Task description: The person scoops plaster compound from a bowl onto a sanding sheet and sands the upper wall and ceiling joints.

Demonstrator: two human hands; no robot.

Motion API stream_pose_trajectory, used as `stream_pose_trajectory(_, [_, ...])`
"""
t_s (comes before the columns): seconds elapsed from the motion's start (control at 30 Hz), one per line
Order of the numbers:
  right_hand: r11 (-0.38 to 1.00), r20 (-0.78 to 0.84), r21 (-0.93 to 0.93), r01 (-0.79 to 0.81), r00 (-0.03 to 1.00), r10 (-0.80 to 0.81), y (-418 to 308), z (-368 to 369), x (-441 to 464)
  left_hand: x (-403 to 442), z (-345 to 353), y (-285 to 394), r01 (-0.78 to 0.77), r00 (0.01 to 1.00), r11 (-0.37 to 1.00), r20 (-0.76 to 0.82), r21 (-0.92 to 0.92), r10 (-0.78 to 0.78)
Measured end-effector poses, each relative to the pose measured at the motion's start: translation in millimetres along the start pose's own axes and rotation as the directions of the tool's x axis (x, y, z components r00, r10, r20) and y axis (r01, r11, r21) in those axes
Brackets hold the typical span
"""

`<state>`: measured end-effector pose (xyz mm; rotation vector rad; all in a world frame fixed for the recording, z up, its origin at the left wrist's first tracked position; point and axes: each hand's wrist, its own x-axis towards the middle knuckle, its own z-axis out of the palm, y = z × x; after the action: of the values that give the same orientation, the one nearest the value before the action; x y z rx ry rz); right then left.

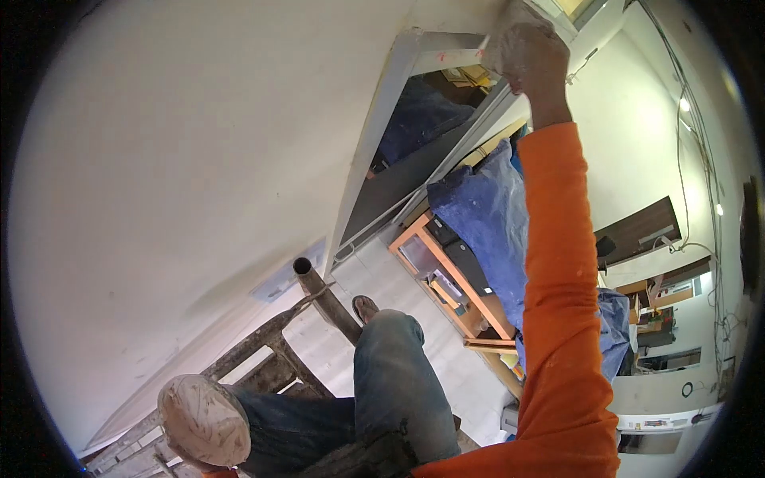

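Pale wall (183, 159); light floor (382, 279); wooden shelf unit (410, 231). We hold one roundish, smeared pan (209, 418) by our left leg (299, 422), face towards us; left hand mostly hidden beneath. Right hand (531, 56), curled near frame (378, 127), contents unclear.

No words, brand or number can be read. Small red marks (442, 56) on the pale crossbar (460, 60) of the wall opening are too small to decipher, as is a light mark on a black case (468, 267) in the wooden unit (409, 231).

Bright overall, with fisheye-warped, blackened edges
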<state>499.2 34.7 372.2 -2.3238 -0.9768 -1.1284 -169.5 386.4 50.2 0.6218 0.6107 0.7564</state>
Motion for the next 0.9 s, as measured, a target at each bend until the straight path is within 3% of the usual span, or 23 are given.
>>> stream_pose_trajectory(0.03, [0.883, 0.023, 0.455, -0.110, 0.994, 0.111, -10.5, 1.4, -3.3, 1.5, 2.2, -1.1, 0.006, 1.000, 1.000, 0.027, -0.001, -0.006])
stream_pose_trajectory(0.07, [0.558, 0.092, 0.808, -0.190, 0.976, 0.199, -22.1, 4.2, -6.4, 3.2, 4.9, -0.9, 0.009, 0.998, 1.000, 0.054, -0.003, -0.009])
stream_pose_trajectory(0.1, [0.100, 0.188, 0.971, -0.217, 0.952, 0.240, -37.5, 8.1, -8.5, 3.8, 7.4, -0.7, 0.014, 0.997, 1.000, 0.079, -0.009, -0.013])
stream_pose_trajectory(0.13, [0.098, 0.183, 0.972, -0.211, 0.953, 0.241, -78.0, 1.3, -8.7, 4.4, 10.6, 0.0, 0.015, 0.994, 1.000, 0.105, -0.009, -0.014])
stream_pose_trajectory(0.17, [0.482, 0.127, 0.833, -0.272, 0.942, 0.312, -137.0, -17.5, -7.3, 4.4, 14.1, -0.3, 0.014, 0.991, 1.000, 0.133, -0.011, -0.012])
stream_pose_trajectory(0.23, [0.773, 0.042, 0.547, -0.321, 0.933, 0.357, -167.7, -39.2, -14.2, 3.7, 21.9, 0.5, 0.019, 0.983, 1.000, 0.185, -0.012, -0.017])
stream_pose_trajectory(0.3, [0.936, 0.105, 0.273, -0.223, 0.974, 0.202, -161.5, -48.2, -25.6, 0.7, 30.6, 2.7, 0.027, 0.970, 1.000, 0.242, -0.007, -0.024])
stream_pose_trajectory(0.43, [0.939, 0.262, 0.222, -0.261, 0.944, 0.201, -148.2, -51.9, -55.2, -6.6, 36.0, 7.6, -0.005, 0.974, 1.000, 0.226, -0.015, 0.008])
stream_pose_trajectory(0.47, [0.795, 0.198, 0.523, -0.309, 0.951, 0.239, -127.3, -39.7, -74.4, -6.1, 35.2, 8.7, 0.007, 0.982, 1.000, 0.189, -0.021, -0.003])
stream_pose_trajectory(0.53, [0.556, 0.143, 0.781, -0.286, 0.947, 0.286, -129.3, -38.9, -86.3, -1.8, 38.2, 8.6, -0.034, 0.995, 0.999, 0.097, -0.034, 0.037])
stream_pose_trajectory(0.6, [0.105, 0.382, 0.881, -0.460, 0.826, 0.416, -152.8, -44.5, -105.2, 1.8, 45.5, 16.9, -0.034, 0.979, 0.993, 0.205, 0.116, 0.009])
stream_pose_trajectory(0.63, [0.071, 0.406, 0.882, -0.466, 0.828, 0.386, -175.8, -46.5, -112.8, -6.0, 78.3, 20.8, -0.017, 0.954, 0.998, 0.300, 0.066, -0.004])
stream_pose_trajectory(0.7, [0.120, 0.405, 0.878, -0.464, 0.852, 0.333, -217.4, -55.1, -127.2, -5.7, 93.5, 12.6, 0.106, 0.907, 0.992, 0.415, -0.062, -0.071])
stream_pose_trajectory(0.73, [0.108, 0.434, 0.870, -0.481, 0.851, 0.296, -239.1, -60.4, -134.0, -5.3, 87.5, 8.7, 0.059, 0.932, 0.998, 0.357, -0.004, -0.054])
stream_pose_trajectory(0.77, [0.166, 0.681, 0.699, -0.696, 0.718, 0.143, -250.4, -69.9, -135.9, -4.6, 82.1, 4.7, 0.019, 0.954, 0.998, 0.298, 0.060, -0.036])
stream_pose_trajectory(0.8, [0.277, 0.857, 0.492, -0.825, 0.515, 0.009, -264.5, -76.9, -141.0, -14.8, 112.4, 13.3, -0.003, 0.969, 0.999, 0.245, 0.042, -0.008])
stream_pose_trajectory(0.83, [0.260, 0.858, 0.502, -0.825, 0.512, -0.032, -283.4, -79.5, -148.6, -21.4, 133.0, 20.8, -0.120, 0.955, 0.976, 0.289, 0.182, 0.064])
stream_pose_trajectory(0.87, [0.388, 0.758, 0.647, -0.656, 0.611, -0.231, -298.4, -79.9, -154.6, -24.5, 142.1, 23.7, -0.179, 0.945, 0.952, 0.313, 0.250, 0.095])
stream_pose_trajectory(0.9, [0.462, 0.638, 0.763, -0.452, 0.643, -0.425, -313.5, -87.7, -157.9, -27.2, 151.3, 26.6, -0.237, 0.933, 0.919, 0.336, 0.315, 0.126])
